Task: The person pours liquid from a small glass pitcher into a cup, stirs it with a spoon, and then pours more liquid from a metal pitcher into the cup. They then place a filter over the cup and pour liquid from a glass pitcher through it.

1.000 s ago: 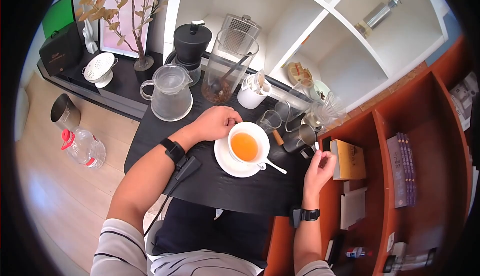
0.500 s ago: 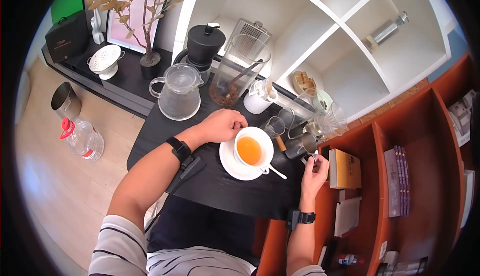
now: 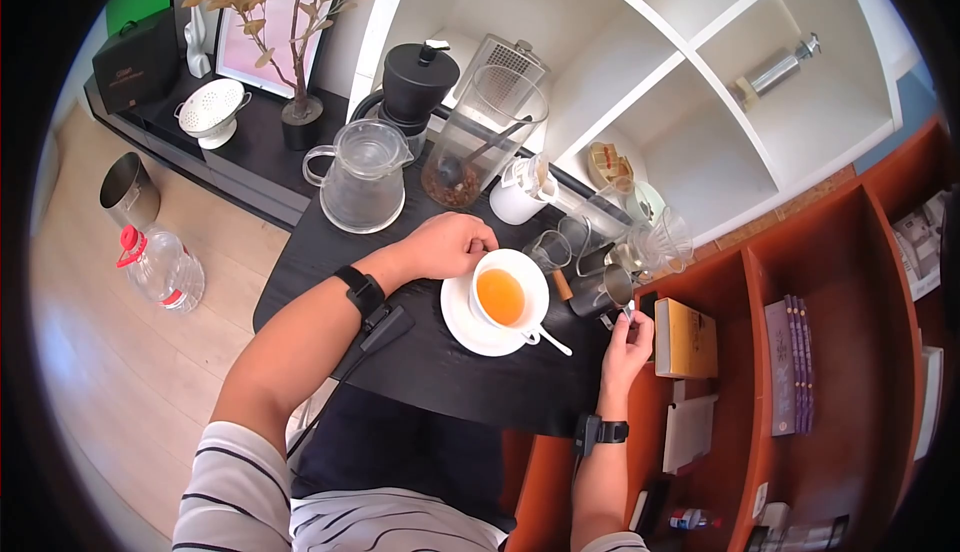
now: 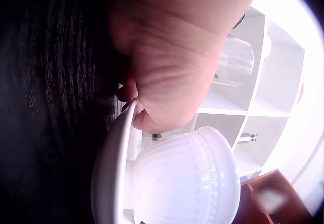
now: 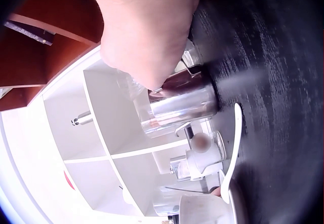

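Note:
My left hand (image 3: 449, 246) pinches the far left rim of a white saucer (image 3: 457, 329), thumb on top and fingers below, as the left wrist view shows. On the saucer stands a white ribbed teacup (image 4: 187, 178) holding orange-amber liquid (image 3: 499, 298). A white spoon (image 3: 556, 342) lies beside the cup, its handle sticking out over the saucer's right edge. At the table's right, my right hand (image 3: 627, 352) pinches the handle of a steel milk pitcher (image 5: 182, 100), which stands upright. The right fingertips are mostly hidden behind the palm in the right wrist view.
Behind the cup stand a glass jug (image 3: 362, 177), a black grinder (image 3: 420, 82), a tall clear container (image 3: 470, 152), a white mug (image 3: 520, 197) and small glassware (image 3: 550, 250). White cubbies (image 3: 620, 62) rise behind; a reddish bookshelf (image 3: 830, 282) borders the right.
My right hand has shifted slightly left, closer in against the pitcher. The left hand keeps its hold on the saucer. The head view has turned a little.

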The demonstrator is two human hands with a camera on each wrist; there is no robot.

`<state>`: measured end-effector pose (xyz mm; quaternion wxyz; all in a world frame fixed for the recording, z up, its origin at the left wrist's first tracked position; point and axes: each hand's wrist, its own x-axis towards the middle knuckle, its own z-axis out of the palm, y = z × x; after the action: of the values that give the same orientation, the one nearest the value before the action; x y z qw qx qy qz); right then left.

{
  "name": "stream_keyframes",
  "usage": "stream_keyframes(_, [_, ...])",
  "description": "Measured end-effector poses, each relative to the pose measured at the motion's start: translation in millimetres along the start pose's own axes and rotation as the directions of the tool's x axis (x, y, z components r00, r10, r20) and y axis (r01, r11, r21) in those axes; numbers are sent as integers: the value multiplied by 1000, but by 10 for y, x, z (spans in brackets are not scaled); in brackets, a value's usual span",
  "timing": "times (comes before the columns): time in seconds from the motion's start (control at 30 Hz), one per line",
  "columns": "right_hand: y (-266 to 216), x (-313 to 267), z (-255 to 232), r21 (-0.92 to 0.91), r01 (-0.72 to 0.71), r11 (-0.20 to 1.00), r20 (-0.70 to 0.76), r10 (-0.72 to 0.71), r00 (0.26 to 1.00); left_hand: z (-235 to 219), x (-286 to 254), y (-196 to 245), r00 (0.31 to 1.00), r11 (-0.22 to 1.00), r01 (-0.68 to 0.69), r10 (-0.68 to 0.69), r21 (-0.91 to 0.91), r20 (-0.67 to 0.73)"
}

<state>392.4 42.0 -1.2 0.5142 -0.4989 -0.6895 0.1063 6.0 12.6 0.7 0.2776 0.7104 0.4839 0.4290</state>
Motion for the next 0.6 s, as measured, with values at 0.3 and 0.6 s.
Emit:
stream_keyframes(0.3, [-26,-4,-15,397,-197,897,152,148,977,-7,7,9,999,1000,27,-27,3,32])
stream_keyframes(0.6, [-60,24,-11,484,-292,825,265,180,947,2,0,6,1000,1000,20,-20,-6,11])
